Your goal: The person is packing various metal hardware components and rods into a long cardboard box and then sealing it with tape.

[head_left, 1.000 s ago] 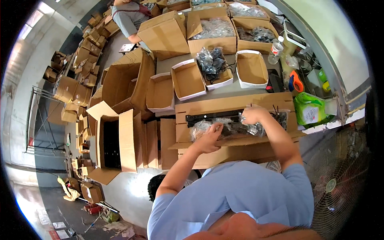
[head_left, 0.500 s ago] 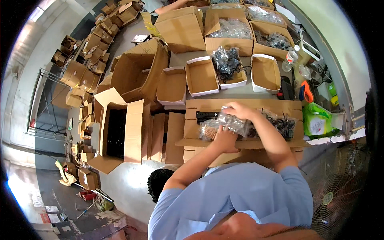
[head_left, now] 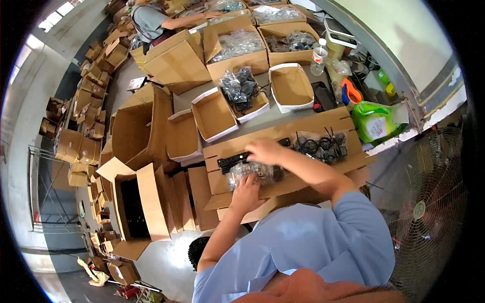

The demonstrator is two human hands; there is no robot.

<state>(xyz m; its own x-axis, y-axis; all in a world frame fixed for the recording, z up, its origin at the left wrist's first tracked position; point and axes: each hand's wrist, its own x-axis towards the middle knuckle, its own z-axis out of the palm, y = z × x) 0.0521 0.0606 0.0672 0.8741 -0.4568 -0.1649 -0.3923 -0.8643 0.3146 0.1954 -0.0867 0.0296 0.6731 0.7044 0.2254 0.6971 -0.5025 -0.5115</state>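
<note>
An open cardboard box (head_left: 323, 169) lies in front of me with its contents showing. In it are clear plastic bags of small parts (head_left: 254, 171), black metal brackets (head_left: 231, 162) along the far side, and bagged black cables (head_left: 323, 145) at the right. My left hand (head_left: 246, 195) rests on the clear bags, fingers spread over the plastic. Just beyond it, my right hand (head_left: 265, 151) is over the black brackets with its fingers curled in. What those fingers hold, if anything, is hidden.
Shallow trays (head_left: 214, 115) stand behind the box, one filled with bagged black adapters (head_left: 238, 91). Larger cartons (head_left: 237, 48) hold clear bags. At right are a bottle (head_left: 319, 58), an orange tape dispenser (head_left: 350, 92), a green pouch (head_left: 376, 121) and a fan (head_left: 419, 209). A co-worker (head_left: 151, 21) reaches over cartons.
My right hand has left the clear bags and moved over the black brackets. The bags now lie lower under my left hand. My view has turned, and the co-worker shows more.
</note>
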